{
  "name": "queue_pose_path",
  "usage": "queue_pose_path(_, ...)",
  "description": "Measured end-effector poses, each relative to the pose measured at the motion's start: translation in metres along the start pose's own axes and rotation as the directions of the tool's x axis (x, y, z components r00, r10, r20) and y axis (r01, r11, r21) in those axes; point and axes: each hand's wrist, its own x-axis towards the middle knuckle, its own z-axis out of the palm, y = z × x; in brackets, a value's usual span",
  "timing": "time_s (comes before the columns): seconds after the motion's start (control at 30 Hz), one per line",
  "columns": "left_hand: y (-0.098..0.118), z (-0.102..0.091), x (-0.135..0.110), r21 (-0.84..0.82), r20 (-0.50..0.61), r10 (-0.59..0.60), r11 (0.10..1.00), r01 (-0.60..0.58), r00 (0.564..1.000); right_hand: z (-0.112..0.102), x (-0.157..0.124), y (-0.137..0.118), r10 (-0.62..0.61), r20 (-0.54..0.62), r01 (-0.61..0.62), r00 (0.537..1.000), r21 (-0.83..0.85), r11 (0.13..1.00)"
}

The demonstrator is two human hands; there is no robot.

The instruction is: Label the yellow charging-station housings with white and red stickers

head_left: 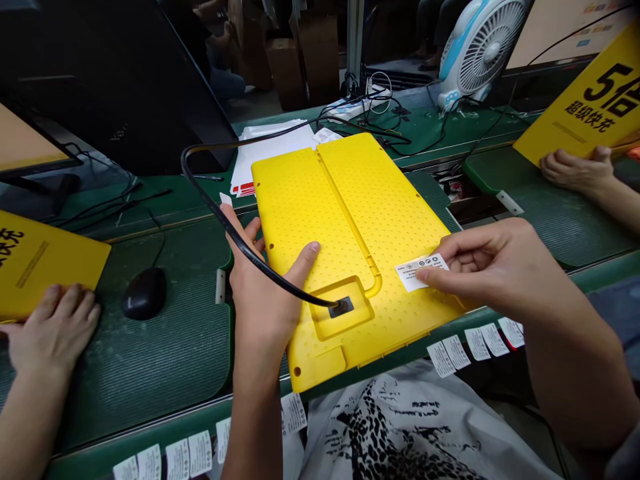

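So, in the head view, what has the left hand point(260, 287) got?

It's closed on the edge of a yellow perforated plastic panel point(395, 200), with the thumb on the face and the fingers curled out of sight behind. A black cable point(235, 227) runs along that hand to a square socket point(341, 307) set in a recess in the panel.

Where's the panel lying?

Across a green ribbed bench mat point(155, 373), with its near corner at the bench's front edge.

And the right hand point(493, 267)?

It's pinching a small white label point(421, 272) between thumb and fingers, just over the panel's right side. I can't tell whether the label touches the panel.

How is that pinch best done?

Lightly, by the label's edges, so it stays flat and unmarked. The left hand should keep the panel steady, with the cable clear of the label.

What's close by?

A row of similar labels point(475, 343) lies along the bench edge. To the right, a co-worker's hand point(575, 170) holds a yellow board point(585, 93). To the left, another person's hand point(50, 327) rests on a yellow card point(40, 267), near a black computer mouse point(145, 293).
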Motion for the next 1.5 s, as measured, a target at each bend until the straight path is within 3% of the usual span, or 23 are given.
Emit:
queue_pose_path(0.37, 0.002, 0.001, -0.001, 0.005, -0.007, -0.001, 1.0, 0.001, 1.0, 0.002, 0.0, -0.002, -0.04, 0.0, 0.04, 0.999, -0.051, 0.998)
queue_pose_path(0.77, 0.001, 0.0, -0.001, 0.002, -0.001, 0.0, 1.0, 0.0, 1.0, -0.001, 0.002, 0.0, 0.006, 0.034, -0.003, 0.999, -0.088, 0.996)
queue_pose_path(1.0, 0.002, 0.001, 0.0, -0.026, -0.004, -0.013, 1.0, 0.013, 1.0, -0.003, 0.006, -0.007, 0.018, 0.108, 0.003, 0.994, -0.191, 0.982)
queue_pose_path(1.33, 0.003, 0.001, 0.0, 0.018, -0.02, -0.011, 1.0, 0.011, 1.0, -0.005, 0.021, -0.01, -0.086, 0.171, 0.157, 0.981, -0.457, 0.875)
queue_pose_path(1.5, 0.005, 0.001, 0.0, 0.021, -0.016, -0.023, 0.999, 0.023, 1.0, -0.016, 0.026, -0.012, -0.03, 0.21, 0.137, 0.977, -0.516, 0.845)
